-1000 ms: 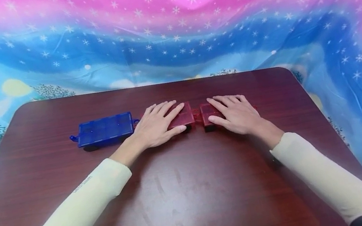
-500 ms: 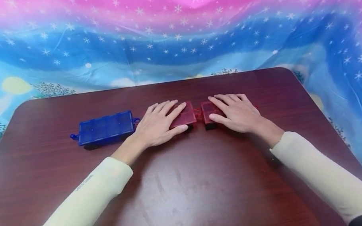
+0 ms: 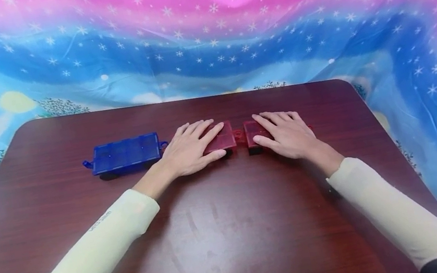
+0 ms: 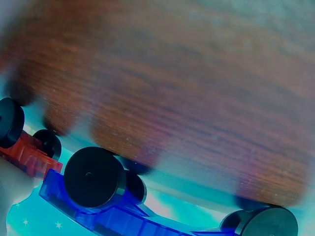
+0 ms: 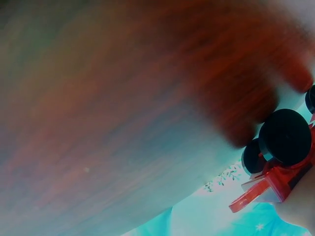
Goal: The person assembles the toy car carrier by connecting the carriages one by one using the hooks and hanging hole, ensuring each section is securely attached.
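Observation:
Three translucent toy train cars on black wheels stand in a row on the table in the head view. The leftmost is a long blue car (image 3: pixel 127 153) with a hook at its left end. My left hand (image 3: pixel 188 152) lies palm down, fingers spread, over the red car (image 3: pixel 221 138) beside it and hides its left part. My right hand (image 3: pixel 287 136) rests flat over another red car (image 3: pixel 252 135), hiding most of its right side. A small red loop (image 3: pixel 238 136) sits in the gap between the two red cars. The right wrist view shows a red hook (image 5: pixel 248 196) at the right-hand car's outer end.
The dark wooden table (image 3: pixel 226 232) has rounded far corners. A pink and blue snowflake curtain (image 3: pixel 201 37) hangs right behind its far edge and along the right side. Pale sleeves (image 3: pixel 90 256) cover both forearms.
My right hand and the red car under it have shifted slightly to the right, leaving the gap between the red cars a touch wider. My left hand and the blue car look nearly still.

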The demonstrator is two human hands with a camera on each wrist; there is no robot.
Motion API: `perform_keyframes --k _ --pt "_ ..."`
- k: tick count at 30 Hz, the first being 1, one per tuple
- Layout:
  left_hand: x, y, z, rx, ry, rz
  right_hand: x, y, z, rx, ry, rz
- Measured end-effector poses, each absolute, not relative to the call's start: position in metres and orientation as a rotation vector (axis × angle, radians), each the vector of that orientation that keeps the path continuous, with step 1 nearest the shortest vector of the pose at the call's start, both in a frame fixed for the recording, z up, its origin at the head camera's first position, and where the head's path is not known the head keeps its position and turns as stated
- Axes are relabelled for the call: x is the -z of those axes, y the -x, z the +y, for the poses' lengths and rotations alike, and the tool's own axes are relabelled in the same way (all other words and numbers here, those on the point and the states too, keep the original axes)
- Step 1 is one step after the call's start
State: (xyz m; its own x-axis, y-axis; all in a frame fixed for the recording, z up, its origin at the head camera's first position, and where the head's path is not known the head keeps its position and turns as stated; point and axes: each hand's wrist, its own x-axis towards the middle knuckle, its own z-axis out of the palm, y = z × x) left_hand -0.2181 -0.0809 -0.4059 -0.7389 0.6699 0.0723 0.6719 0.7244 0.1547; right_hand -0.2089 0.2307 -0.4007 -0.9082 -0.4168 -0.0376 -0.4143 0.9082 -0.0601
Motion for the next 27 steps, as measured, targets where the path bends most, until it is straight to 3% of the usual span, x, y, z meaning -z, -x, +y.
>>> perform_keyframes --k 27 --pt "0.4067 0.2189 -0.0795 0.271 1.114 -2.901 0.3985 0.2085 0.2345 0.093 0.693 3.007"
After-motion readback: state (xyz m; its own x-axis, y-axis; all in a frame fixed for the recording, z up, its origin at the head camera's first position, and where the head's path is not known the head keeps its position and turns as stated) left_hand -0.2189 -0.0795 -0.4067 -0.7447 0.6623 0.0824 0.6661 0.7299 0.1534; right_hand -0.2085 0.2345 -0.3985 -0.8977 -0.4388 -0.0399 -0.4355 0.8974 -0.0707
